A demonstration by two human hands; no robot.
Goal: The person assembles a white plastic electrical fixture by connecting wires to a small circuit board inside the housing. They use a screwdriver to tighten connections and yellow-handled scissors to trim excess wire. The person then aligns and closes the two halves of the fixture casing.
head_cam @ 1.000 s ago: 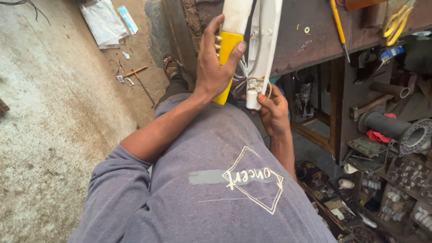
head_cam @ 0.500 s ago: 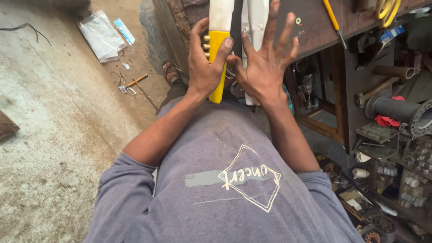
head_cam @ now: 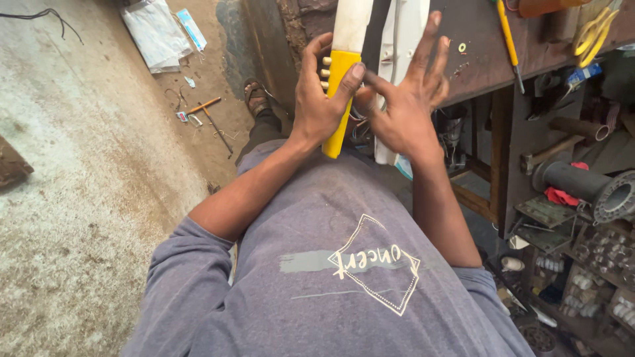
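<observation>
My left hand (head_cam: 321, 99) grips the yellow handle of a long yellow and white device (head_cam: 344, 69) that leans against the brown workbench (head_cam: 476, 46). My right hand (head_cam: 407, 99) is spread open beside it, fingers apart, its thumb reaching toward the yellow part near my left thumb. Behind my right hand a white plastic casing (head_cam: 407, 26) with a dark cable stands upright. Tangled wires show between the two hands.
A yellow-handled screwdriver (head_cam: 508, 39) and yellow scissors (head_cam: 595, 30) lie on the bench. Below at right are a hammer (head_cam: 549, 153), grey pipe (head_cam: 595, 188), red cloth and shelves of small parts. On the concrete floor at left lie plastic packets (head_cam: 159, 33) and small tools (head_cam: 208, 116).
My right hand let go of the white casing's lower end, rose and spread open beside the yellow handle. My left hand kept its grip.
</observation>
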